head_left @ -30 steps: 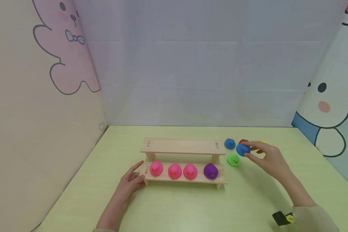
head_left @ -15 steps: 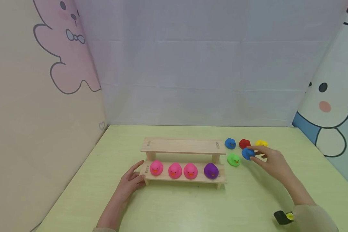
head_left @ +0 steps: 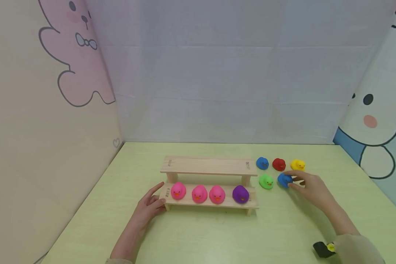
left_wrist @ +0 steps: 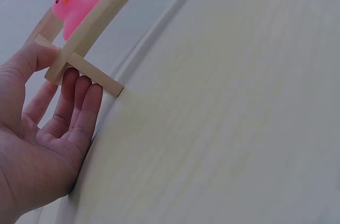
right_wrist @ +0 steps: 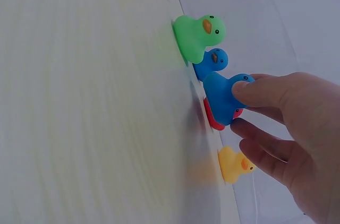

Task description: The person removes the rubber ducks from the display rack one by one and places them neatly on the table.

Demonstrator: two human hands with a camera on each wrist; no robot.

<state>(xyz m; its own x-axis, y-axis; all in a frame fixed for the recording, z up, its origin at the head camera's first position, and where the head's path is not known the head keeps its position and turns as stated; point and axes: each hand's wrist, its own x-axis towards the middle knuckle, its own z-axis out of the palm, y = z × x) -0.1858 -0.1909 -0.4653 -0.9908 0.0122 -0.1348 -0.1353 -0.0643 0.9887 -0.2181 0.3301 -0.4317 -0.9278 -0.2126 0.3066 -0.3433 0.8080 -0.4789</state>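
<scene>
My right hand [head_left: 313, 187] pinches a blue rubber duck [right_wrist: 220, 96] between thumb and fingers, just above the table at the right. A green duck [head_left: 266, 181] sits to its left; another blue duck [head_left: 262, 163], a red duck [head_left: 279, 164] and a yellow duck [head_left: 298, 165] stand behind. With its thumb on top and fingers curled beneath, my left hand [left_wrist: 53, 112] grips the left end of a two-step wooden shelf [head_left: 208, 165]. Pink ducks [head_left: 199, 194] and one purple duck [head_left: 241, 194] line the lower step.
A small black and yellow object [head_left: 324, 249] lies by the right sleeve, its kind unclear. The pale table [head_left: 198, 234] meets a white sheet [head_left: 198, 91] at the back and printed walls at both sides.
My right hand has carried the blue duck to the right and down, toward the table, uncovering the red and yellow ducks. The left hand stays on the shelf.
</scene>
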